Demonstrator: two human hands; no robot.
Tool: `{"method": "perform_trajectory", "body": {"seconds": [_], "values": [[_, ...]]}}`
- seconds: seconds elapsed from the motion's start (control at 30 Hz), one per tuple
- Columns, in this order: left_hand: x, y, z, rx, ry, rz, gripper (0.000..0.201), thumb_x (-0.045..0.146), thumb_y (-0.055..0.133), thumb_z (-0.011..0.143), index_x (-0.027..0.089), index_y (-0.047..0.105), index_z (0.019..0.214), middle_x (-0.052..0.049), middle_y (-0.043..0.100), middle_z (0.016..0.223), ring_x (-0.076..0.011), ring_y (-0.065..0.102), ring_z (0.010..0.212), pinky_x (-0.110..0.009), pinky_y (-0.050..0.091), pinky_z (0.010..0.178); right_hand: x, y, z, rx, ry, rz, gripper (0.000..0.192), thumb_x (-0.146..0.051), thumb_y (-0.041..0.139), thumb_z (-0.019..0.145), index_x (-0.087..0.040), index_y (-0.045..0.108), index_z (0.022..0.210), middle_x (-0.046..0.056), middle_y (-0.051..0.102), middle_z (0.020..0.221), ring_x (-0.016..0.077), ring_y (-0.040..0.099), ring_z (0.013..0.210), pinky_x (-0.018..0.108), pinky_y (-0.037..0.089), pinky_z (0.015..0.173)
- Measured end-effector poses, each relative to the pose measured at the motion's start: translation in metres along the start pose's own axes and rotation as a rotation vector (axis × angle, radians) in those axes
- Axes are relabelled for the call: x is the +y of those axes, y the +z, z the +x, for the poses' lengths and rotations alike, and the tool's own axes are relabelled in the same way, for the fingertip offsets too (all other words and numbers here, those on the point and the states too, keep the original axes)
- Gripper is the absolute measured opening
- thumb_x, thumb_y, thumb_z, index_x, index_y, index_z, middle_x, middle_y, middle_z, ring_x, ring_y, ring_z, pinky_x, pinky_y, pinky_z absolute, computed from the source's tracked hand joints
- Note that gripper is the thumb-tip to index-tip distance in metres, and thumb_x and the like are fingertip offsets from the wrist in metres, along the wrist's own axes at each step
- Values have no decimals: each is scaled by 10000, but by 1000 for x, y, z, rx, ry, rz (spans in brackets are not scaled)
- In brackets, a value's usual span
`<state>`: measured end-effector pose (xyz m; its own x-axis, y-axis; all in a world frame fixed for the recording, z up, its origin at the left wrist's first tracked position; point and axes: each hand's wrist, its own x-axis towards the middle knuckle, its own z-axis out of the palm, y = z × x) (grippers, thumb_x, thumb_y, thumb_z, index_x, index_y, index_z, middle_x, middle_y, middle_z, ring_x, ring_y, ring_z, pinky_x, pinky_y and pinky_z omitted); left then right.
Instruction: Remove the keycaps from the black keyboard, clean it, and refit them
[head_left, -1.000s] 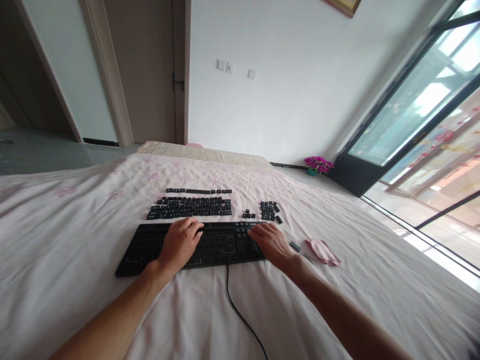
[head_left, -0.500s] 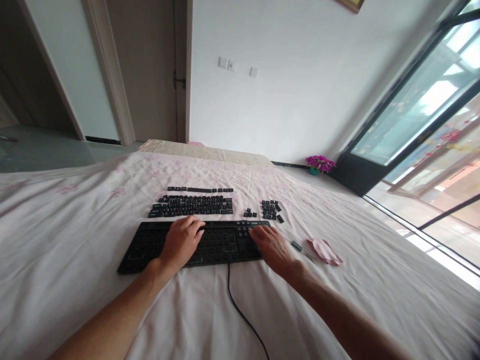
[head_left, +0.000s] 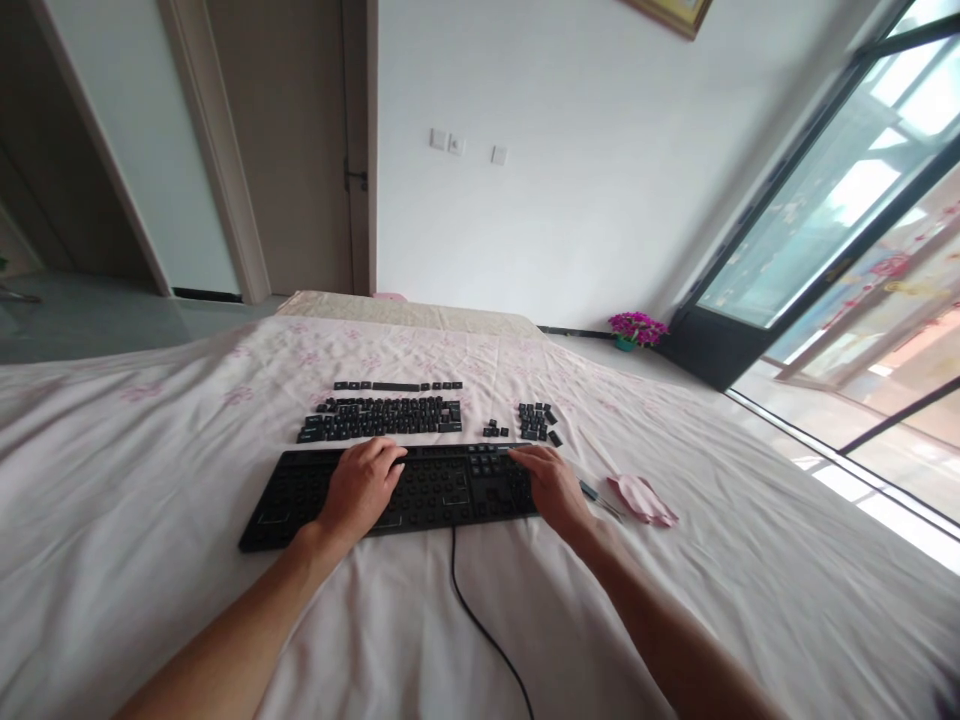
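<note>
A black keyboard lies on the bedsheet in front of me, many of its keycaps off. A block of keycaps is still seated toward its upper right. My left hand lies over the keyboard's left middle, its bent fingers gripping the far edge. My right hand is over the right end, its fingers stretched leftward near the top row of keys; I see nothing held in it. Beyond the keyboard lie loose keycaps in rows, a small cluster of keycaps and a number-pad group.
Right of the keyboard lie a thin tool with a dark handle and a crumpled pink cloth. The keyboard's cable runs toward me across the wrinkled sheet. Purple flowers stand beyond the bed, by a glass door.
My right hand has shifted a little to the right along the keyboard, uncovering more of its right side. My left hand keeps its place. The camera view has tilted slightly.
</note>
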<state>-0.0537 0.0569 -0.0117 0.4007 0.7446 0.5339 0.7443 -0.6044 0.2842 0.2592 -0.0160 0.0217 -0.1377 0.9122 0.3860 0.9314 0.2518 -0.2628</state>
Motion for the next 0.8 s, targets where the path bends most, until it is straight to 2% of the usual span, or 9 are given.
{"method": "perform_trajectory", "body": {"seconds": [0.13,0.3,0.37,0.43,0.53,0.67,0.73,0.8], "values": [[1,1,-1,6,18,18,213,181,549,860,231,655,1037,-58,655,1044,-215,614,969,-381,469,913,-3,5,-11,24,-24,-60,610,21,384,768,-258,620,1257,53,621,1242,204,527,1109,385,443,963],[4,-1,-1,-7,43,61,249,167,532,860,231,647,1071,-70,656,1053,-219,618,972,-389,473,915,-12,1,-15,-129,-132,-170,660,35,450,708,-267,610,1272,55,574,1325,242,398,1282,424,380,1027],[6,-3,-1,-27,58,94,257,154,518,863,225,645,1075,-76,656,1052,-220,618,971,-399,471,919,-12,2,-16,-146,-148,-156,648,32,457,709,-262,618,1263,56,596,1298,243,412,1272,423,377,1029],[13,-4,1,-41,85,134,259,151,507,870,218,641,1082,-85,654,1078,-233,606,1021,-424,452,954,-8,6,-17,-97,-137,-88,627,28,434,736,-256,619,1263,58,605,1285,228,465,1221,407,393,1015],[36,-1,11,-47,126,159,289,214,506,896,205,603,1169,-101,623,1214,-260,519,1204,-459,385,1046,-1,16,-20,65,-81,52,616,21,371,789,-240,581,1306,69,616,1262,207,532,1132,395,426,981],[87,14,35,-131,201,98,470,413,445,935,148,509,1318,-146,476,1427,-288,360,1367,-463,308,1115,4,24,-21,275,3,129,526,-43,339,880,-229,558,1321,86,638,1206,217,554,1080,415,446,952],[111,27,43,-197,248,60,595,507,377,939,129,424,1397,-156,379,1498,-285,289,1410,-452,272,1138,4,24,-21,297,39,120,463,-106,350,923,-218,549,1325,96,645,1184,224,558,1067,419,453,942],[125,41,46,-283,227,53,690,579,329,925,102,390,1420,-172,333,1518,-292,257,1425,-454,250,1148,5,24,-21,284,66,102,427,-151,360,943,-205,542,1325,104,649,1175,228,561,1062,421,455,939]]}}
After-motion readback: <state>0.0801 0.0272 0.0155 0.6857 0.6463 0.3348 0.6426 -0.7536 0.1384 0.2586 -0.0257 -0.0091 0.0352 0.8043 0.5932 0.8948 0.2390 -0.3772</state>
